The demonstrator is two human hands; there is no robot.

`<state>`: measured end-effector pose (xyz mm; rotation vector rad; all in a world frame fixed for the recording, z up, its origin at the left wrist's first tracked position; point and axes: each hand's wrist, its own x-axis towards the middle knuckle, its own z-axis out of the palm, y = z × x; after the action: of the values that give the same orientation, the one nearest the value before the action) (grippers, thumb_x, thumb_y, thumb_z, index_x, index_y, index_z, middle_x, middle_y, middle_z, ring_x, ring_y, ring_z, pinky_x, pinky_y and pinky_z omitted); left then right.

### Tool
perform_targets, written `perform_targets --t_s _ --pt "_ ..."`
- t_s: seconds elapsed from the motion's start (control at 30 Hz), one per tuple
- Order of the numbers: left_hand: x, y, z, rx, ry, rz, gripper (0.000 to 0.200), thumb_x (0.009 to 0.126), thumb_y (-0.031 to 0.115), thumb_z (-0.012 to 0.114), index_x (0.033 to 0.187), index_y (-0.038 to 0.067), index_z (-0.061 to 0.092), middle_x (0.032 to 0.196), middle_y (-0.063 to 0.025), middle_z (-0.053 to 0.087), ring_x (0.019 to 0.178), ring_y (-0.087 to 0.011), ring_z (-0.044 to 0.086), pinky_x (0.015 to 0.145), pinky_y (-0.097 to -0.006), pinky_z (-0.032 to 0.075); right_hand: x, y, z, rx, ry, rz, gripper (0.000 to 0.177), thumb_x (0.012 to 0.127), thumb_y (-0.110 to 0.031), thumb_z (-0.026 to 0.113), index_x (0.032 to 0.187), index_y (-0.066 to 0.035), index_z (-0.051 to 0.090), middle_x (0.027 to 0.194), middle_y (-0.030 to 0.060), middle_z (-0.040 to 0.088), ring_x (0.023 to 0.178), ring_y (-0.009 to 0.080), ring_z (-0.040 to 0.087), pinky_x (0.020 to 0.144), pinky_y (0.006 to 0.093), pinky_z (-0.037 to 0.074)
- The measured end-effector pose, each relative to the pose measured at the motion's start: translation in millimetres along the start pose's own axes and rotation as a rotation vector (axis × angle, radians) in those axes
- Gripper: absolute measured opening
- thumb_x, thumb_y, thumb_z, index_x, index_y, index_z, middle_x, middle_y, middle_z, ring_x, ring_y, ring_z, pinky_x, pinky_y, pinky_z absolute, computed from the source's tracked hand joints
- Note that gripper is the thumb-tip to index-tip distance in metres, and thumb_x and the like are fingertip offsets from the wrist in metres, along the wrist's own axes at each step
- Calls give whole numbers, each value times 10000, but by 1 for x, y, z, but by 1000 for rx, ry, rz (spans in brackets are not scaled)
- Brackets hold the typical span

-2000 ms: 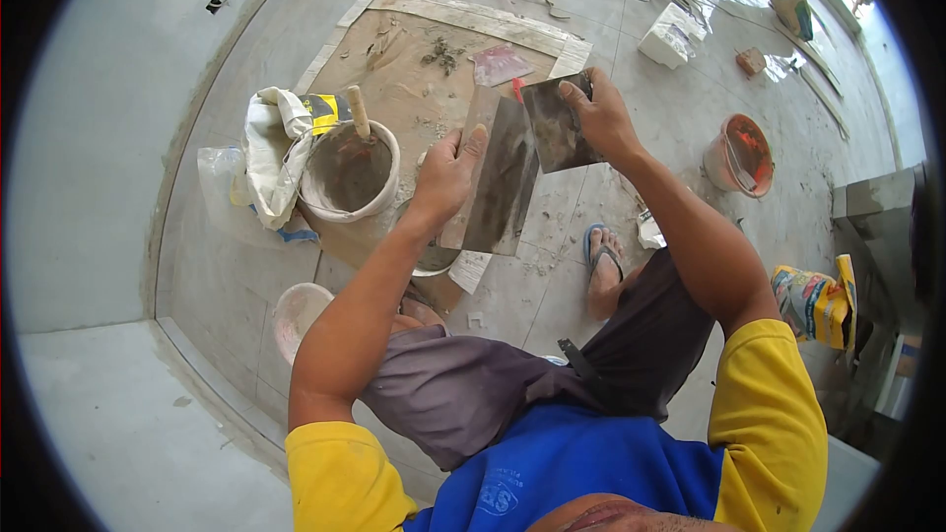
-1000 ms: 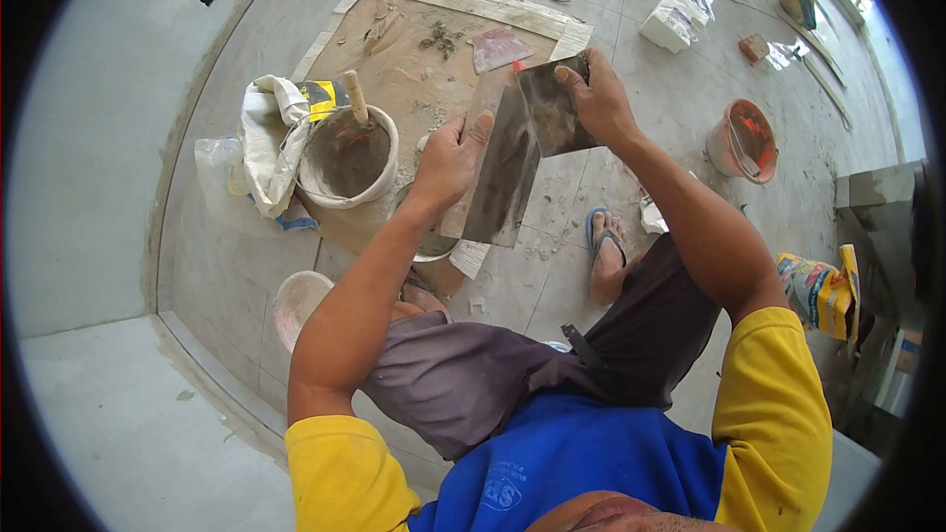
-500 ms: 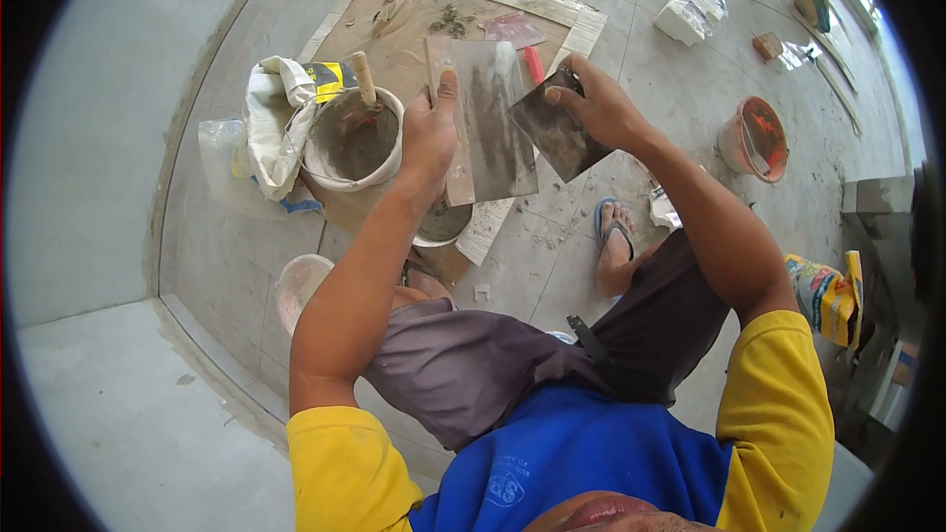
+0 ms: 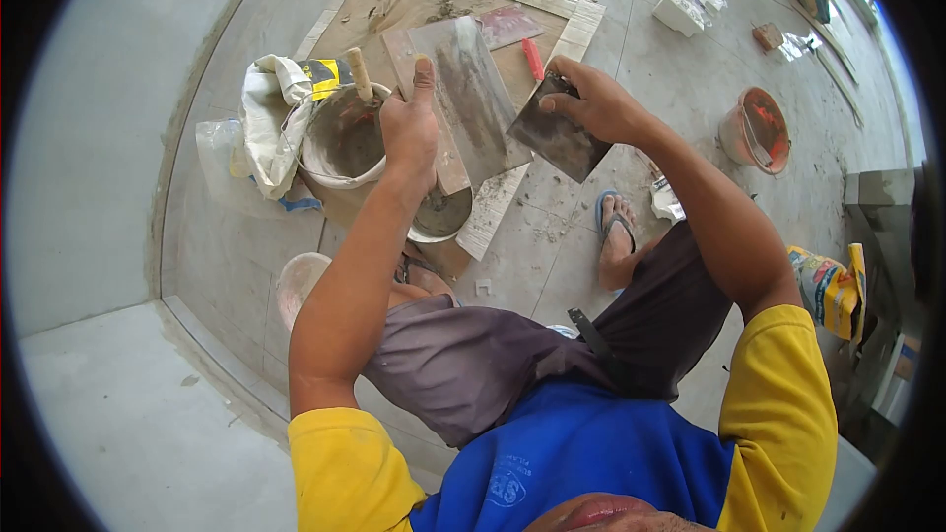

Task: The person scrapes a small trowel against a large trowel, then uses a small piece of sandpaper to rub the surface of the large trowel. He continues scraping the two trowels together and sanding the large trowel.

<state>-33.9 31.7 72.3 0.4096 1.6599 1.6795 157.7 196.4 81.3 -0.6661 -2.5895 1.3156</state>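
Note:
My left hand (image 4: pixel 408 133) is closed around the wooden edge strip of a wide steel plastering blade (image 4: pixel 471 94), thumb along the strip. Grey smears streak the blade's face, which is tilted over the floor. In my right hand (image 4: pixel 596 103), a smaller dark square scraper blade (image 4: pixel 560 136) is pinched between thumb and fingers. Its left corner is right at the wide blade's lower right edge. Beneath my left hand and wrist stand a white bucket (image 4: pixel 386 160) coated with grey mix, a wooden handle (image 4: pixel 358 69) rising from it, and a second, partly hidden container (image 4: pixel 443 217) of grey mix.
Brown board (image 4: pixel 345 30) edged with pale strips covers the floor ahead, with a pink sheet (image 4: pixel 512 27) and a red handle (image 4: pixel 533 59) on it. An open white sack (image 4: pixel 271 123) leans left of the bucket. An orange bucket (image 4: pixel 756 133) stands to the right, below a white block (image 4: pixel 688 5).
The wide plastering blade has swung anticlockwise, its top tipping left, and my left hand has shifted slightly left. My right hand has moved slightly left with the scraper blade still held.

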Motion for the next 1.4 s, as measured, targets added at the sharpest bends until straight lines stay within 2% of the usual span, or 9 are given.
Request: perform_targets --t_s 0.37,0.47,0.67,0.87,0.93,1.03,1.13,1.23,1.4 --pt "10 -6 -5 -2 20 42 756 896 588 621 1228 -81 505 1108 -155 648 972 -245 673 840 -397 573 0 3 1 -53 -40 -66 352 886 -245 698 1122 -12 579 929 163 655 842 241 601 784 372 465" --pt "8 -4 -5 5 33 31 764 894 588 622 1232 -87 502 1115 -161 648 973 -249 675 841 -396 575 1 1 -4 20 -42 38 377 872 -240 709 1146 -13 585 929 160 659 848 240 605 792 365 468" --pt "6 -1 -5 -2 41 8 714 904 559 628 1231 -65 515 1118 -154 650 971 -243 677 831 -392 580 0 -1 -4 -25 -38 -50 395 853 -234 723 1152 -12 595 928 157 669 843 233 609 795 360 471" --pt "7 -4 -2 -28 70 113 592 911 441 691 1237 -25 528 1088 -125 659 944 -228 677 814 -380 583 1 5 -5 24 21 -35 375 857 -245 727 1122 -9 606 906 135 668 814 195 601 777 351 474" --pt "6 -1 -1 -52 66 45 548 897 287 753 1287 -23 525 1164 -84 633 1031 -168 587 895 -327 484 -1 3 -2 -56 23 -96 364 861 -249 724 1111 -12 609 882 121 662 794 173 592 763 341 476" --pt "5 1 1 -124 70 65 515 901 251 751 1282 -20 533 1173 -82 634 1020 -167 592 893 -320 484 0 -5 -11 36 2 15 377 862 -251 723 1122 -9 598 908 148 661 817 219 601 789 356 477" --pt "7 -1 -1 -66 55 116 459 927 313 705 1230 1 558 1104 -112 652 944 -217 673 809 -375 584 -2 -9 -13 78 -21 72 396 863 -255 723 1144 -9 593 931 159 659 838 238 609 804 363 477" --pt "8 -3 -1 -53 49 115 465 930 317 700 1236 -1 554 1106 -110 651 950 -217 672 809 -374 584 -1 1 1 -76 0 -115 393 863 -246 721 1157 -15 597 914 140 664 791 208 608 764 354 486" --pt "6 0 -1 -43 70 101 471 933 325 695 1238 -3 551 1110 -110 649 960 -217 669 820 -374 581 -2 -9 -10 57 -23 36 422 860 -238 723 1189 -9 589 966 177 676 845 257 634 804 369 489"
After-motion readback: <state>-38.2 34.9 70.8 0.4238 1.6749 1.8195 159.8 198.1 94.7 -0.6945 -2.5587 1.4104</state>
